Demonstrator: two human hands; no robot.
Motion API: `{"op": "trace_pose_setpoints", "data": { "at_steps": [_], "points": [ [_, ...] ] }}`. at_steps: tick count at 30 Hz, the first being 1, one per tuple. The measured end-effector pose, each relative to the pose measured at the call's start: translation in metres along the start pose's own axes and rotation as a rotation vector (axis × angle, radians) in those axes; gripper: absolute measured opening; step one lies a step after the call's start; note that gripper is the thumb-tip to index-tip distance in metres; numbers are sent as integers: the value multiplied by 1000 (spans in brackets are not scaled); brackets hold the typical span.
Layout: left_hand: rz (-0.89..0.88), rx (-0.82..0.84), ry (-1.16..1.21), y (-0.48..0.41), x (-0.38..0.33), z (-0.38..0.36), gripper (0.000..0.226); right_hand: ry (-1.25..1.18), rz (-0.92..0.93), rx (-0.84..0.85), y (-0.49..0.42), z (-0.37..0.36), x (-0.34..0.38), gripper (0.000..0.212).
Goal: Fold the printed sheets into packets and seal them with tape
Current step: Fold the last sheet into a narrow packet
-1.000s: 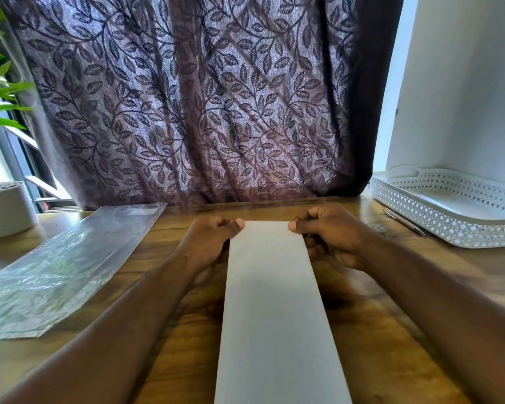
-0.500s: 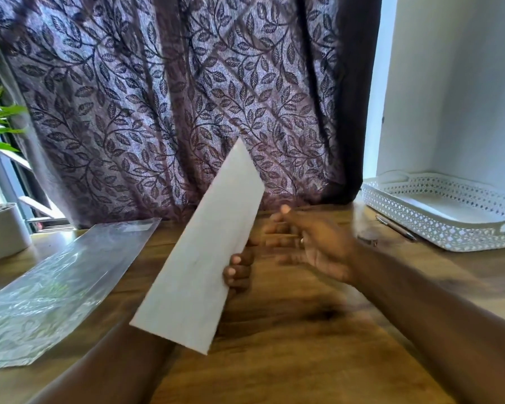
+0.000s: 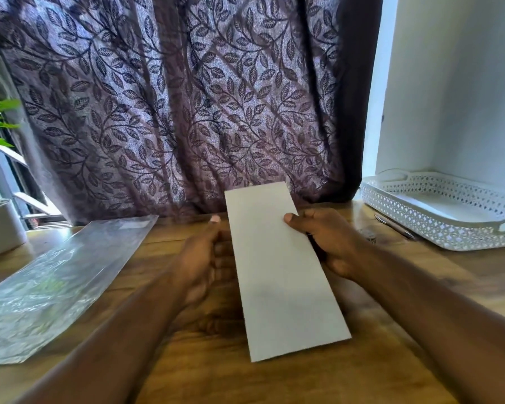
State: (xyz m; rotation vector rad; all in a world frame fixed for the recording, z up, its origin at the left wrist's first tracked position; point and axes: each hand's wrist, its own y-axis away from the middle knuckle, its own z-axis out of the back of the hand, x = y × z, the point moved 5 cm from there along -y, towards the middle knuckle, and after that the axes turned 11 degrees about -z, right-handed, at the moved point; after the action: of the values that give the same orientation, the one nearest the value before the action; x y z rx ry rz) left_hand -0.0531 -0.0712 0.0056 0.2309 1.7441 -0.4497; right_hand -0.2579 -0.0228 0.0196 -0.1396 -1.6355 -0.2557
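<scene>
A long, narrow folded white sheet is held up above the wooden table, its blank side facing me and its far end tipped slightly left. My left hand grips its left edge, fingers curled behind the paper and thumb pointing up. My right hand pinches the right edge, thumb on the front face and fingers behind. No print or tape shows on the sheet.
A clear plastic sleeve lies flat on the left of the table. A white perforated tray stands at the right, with a pen beside it. A white plant pot is at far left; a leaf-patterned curtain hangs behind.
The sheet went from lying flat under both hands to being lifted and swung by my left hand alone; now both hands hold it upright-ish in front of me, right hand back on its edge.
</scene>
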Motion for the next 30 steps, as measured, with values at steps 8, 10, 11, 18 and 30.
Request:
{"op": "trace_pose_setpoints", "data": {
  "at_steps": [8,10,11,18,30],
  "points": [
    [-111,-11,-404,-9,1,13,68,483,7,-174,-14,15,-15,20],
    [-160,6,-636,-11,3,16,71,654,21,-178,-16,13,-16,21],
    [-171,19,-720,-10,4,16,71,771,32,-193,-15,11,-15,21],
    [-190,69,-874,-17,5,15,57,969,130,-177,-15,3,-11,8],
    [-203,13,-885,-30,-6,40,31,1075,332,204,6,-29,7,43]
  ]
}}
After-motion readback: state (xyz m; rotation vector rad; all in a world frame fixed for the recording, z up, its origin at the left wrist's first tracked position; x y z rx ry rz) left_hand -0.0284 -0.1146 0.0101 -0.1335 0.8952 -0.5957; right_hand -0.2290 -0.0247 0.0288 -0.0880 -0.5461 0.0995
